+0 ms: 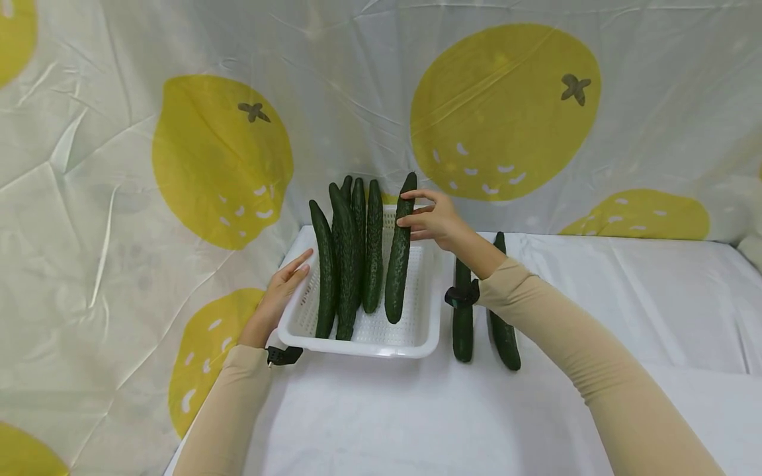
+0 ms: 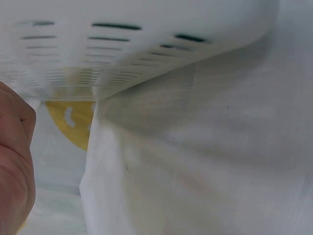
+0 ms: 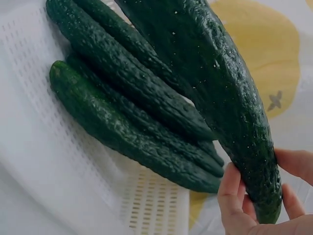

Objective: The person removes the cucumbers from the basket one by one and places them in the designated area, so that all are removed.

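Observation:
A white plastic basket (image 1: 360,346) with slotted walls sits at the left of the table, several long dark green cucumbers (image 1: 324,277) leaning in it. Over its right half, my right hand (image 1: 437,218) pinches one more cucumber (image 1: 397,271) near its upper end, between thumb and fingers. The right wrist view shows this held cucumber (image 3: 215,83) slanting above those in the basket (image 3: 156,196). My left hand (image 1: 280,291) is at the basket's left side, its fingers straight along the rim. In the left wrist view only part of that hand (image 2: 14,161) shows, beside the slotted wall.
Two cucumbers lie on the white cloth right of the basket: one (image 1: 462,334) partly under my right wrist, another (image 1: 505,340) beside it. A lemon-print curtain (image 1: 351,86) hangs behind and to the left of the table (image 1: 595,317).

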`<action>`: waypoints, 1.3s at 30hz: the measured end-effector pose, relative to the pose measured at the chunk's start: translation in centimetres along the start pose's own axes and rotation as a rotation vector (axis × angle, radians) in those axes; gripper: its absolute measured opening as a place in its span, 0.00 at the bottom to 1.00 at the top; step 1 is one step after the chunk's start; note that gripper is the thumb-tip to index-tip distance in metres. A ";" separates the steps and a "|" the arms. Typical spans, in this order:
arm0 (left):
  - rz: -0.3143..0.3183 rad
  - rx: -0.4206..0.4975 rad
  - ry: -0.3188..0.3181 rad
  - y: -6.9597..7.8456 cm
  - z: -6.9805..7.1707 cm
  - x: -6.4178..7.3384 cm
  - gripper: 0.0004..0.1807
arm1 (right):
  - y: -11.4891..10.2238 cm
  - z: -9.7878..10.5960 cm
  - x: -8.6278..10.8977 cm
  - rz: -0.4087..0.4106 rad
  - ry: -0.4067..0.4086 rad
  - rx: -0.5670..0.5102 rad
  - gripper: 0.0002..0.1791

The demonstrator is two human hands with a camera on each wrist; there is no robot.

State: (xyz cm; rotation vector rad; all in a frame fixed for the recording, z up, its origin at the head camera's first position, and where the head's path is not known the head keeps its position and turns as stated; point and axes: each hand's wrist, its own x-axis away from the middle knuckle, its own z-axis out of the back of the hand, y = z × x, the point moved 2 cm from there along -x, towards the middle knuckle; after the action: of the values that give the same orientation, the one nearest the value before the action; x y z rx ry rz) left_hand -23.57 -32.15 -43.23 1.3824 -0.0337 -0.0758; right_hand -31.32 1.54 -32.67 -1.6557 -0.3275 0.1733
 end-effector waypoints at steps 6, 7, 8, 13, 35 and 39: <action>-0.002 -0.009 0.006 -0.1 0.0 0.0 0.30 | -0.4 1.4 0.8 -0.005 -0.002 -0.014 0.33; -0.002 -0.013 0.008 -0.1 0.0 0.0 0.30 | -0.5 1.7 1.0 -0.008 -0.005 -0.012 0.33; 0.001 -0.017 0.011 -0.1 0.0 0.0 0.30 | -0.5 1.9 1.2 -0.013 -0.009 -0.011 0.33; 0.005 -0.025 0.015 -0.1 -0.1 0.1 0.30 | -0.6 3.1 1.9 -0.030 -0.035 0.002 0.33; 0.005 -0.002 0.010 -0.2 0.1 0.0 0.30 | -0.1 8.4 3.9 -0.059 -0.068 0.058 0.33; -0.009 -0.006 0.005 -0.1 0.1 0.0 0.30 | 0.1 9.5 4.1 -0.078 -0.080 0.068 0.34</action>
State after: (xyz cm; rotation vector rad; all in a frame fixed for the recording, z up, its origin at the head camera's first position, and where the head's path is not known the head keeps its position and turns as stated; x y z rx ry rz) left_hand -23.57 -32.25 -43.33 1.3769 -0.0231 -0.0806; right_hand -30.30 11.78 -33.54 -1.5691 -0.4415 0.1900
